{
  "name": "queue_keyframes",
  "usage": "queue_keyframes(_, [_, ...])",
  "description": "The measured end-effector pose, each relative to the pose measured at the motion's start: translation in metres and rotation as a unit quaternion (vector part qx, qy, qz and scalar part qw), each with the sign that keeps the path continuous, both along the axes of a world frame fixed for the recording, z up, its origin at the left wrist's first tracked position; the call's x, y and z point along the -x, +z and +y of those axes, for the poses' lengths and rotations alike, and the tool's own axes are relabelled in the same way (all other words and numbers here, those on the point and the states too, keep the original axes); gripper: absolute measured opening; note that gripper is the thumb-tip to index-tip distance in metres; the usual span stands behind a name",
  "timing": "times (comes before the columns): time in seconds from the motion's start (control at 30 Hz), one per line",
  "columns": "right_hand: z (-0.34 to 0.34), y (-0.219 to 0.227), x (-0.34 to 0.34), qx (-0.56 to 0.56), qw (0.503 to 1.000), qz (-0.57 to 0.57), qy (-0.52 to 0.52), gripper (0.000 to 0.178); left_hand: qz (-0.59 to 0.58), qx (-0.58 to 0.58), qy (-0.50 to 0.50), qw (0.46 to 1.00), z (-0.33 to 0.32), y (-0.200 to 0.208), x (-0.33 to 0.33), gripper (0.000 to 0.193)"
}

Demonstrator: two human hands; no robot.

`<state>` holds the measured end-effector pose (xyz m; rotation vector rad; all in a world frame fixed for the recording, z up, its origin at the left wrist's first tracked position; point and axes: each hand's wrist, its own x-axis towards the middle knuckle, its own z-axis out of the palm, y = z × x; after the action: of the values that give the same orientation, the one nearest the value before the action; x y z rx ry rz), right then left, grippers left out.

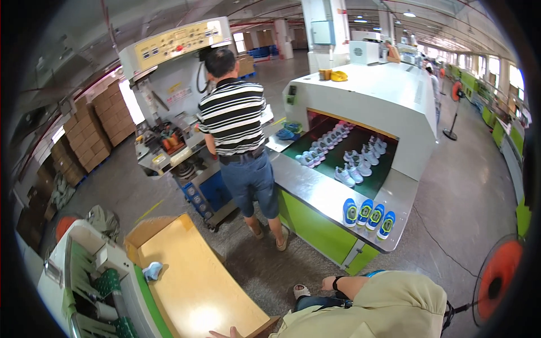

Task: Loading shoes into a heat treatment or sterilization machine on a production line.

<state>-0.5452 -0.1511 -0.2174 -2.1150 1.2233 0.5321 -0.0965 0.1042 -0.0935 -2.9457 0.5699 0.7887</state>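
Only the fingers of my left hand [226,333] show at the lower edge. They are spread apart over the near end of a yellow wooden tabletop [191,265] and hold nothing that I can see. A single light-blue shoe [152,271] lies farther off on that tabletop, away from the hand. My right hand [328,283], with a black band at its wrist, hangs low in front of me, below the metal-topped conveyor table [307,183]. Its fingers are too small and foreshortened to read. Several blue shoes [365,213] with yellow-green trim stand in a row on that table's near right corner.
A person in a striped shirt [234,115] stands ahead at a machine with a control panel [177,48]. Pale shoes [355,169] line a dark belt in a white tunnel machine [360,90]. An orange fan [499,281] stands at right; green-white equipment [84,270] at left.
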Motion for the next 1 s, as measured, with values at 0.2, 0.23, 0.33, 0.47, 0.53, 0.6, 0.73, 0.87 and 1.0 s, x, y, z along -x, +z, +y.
queue_keyframes(0.2, [0.002,0.015,0.010,-0.040,0.999,0.002,0.004,0.040,0.032,0.087,0.066,0.993,0.001,0.007,0.008,0.136])
queue_keyframes(0.23, [0.002,0.013,0.009,-0.059,0.998,-0.009,-0.006,0.046,0.034,0.053,0.061,0.996,-0.001,0.004,0.006,0.131])
queue_keyframes(0.33, [0.001,0.036,0.006,-0.065,0.998,-0.008,-0.015,0.047,0.047,0.066,0.059,0.995,-0.004,0.017,0.011,0.129])
queue_keyframes(0.47, [0.002,0.042,0.005,-0.026,0.998,-0.014,-0.058,0.037,0.054,0.068,0.075,0.993,-0.005,0.020,0.014,0.129])
queue_keyframes(0.53, [0.001,0.038,0.001,-0.043,0.996,-0.011,-0.079,0.032,0.062,0.069,0.066,0.994,-0.003,0.021,0.016,0.128])
queue_keyframes(0.6, [0.000,0.034,0.002,-0.058,0.995,0.010,-0.084,0.033,0.063,0.076,0.081,0.992,-0.001,0.023,0.020,0.128])
queue_keyframes(0.73, [-0.003,0.030,0.000,-0.060,0.996,0.025,-0.054,0.033,0.055,0.075,0.087,0.992,-0.001,0.021,0.019,0.126])
queue_keyframes(0.87, [-0.018,-0.018,0.027,0.006,0.997,-0.035,0.075,0.036,0.046,0.097,0.068,0.992,0.001,0.017,0.016,0.126])
queue_keyframes(1.0, [-0.009,0.023,0.013,-0.119,0.990,-0.015,-0.080,0.032,0.045,0.096,0.073,0.992,-0.003,0.017,0.015,0.126])
